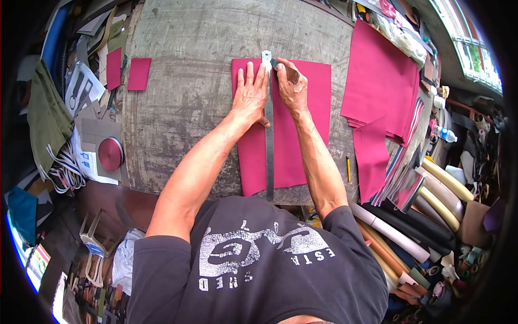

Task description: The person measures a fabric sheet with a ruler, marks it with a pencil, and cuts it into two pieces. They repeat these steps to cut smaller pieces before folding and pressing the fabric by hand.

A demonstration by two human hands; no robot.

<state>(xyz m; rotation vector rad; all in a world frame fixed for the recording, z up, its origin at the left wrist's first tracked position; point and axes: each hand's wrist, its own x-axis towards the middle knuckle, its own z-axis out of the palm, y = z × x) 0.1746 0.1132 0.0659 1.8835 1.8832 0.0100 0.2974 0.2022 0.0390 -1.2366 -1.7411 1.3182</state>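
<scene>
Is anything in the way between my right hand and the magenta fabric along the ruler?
Nothing visible blocks your right hand from the magenta fabric along the right side of the metal ruler. Your left thumb is close, at the ruler's left side.

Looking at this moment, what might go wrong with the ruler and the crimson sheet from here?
The left hand presses the long grey metal ruler only along its upper part, so the lower end might swing and skew the line on the crimson sheet.

The right hand holds a small brown-handled tool near the left fingertips; if its tip, too small to make out, is sharp, a slip could nick them.
</scene>
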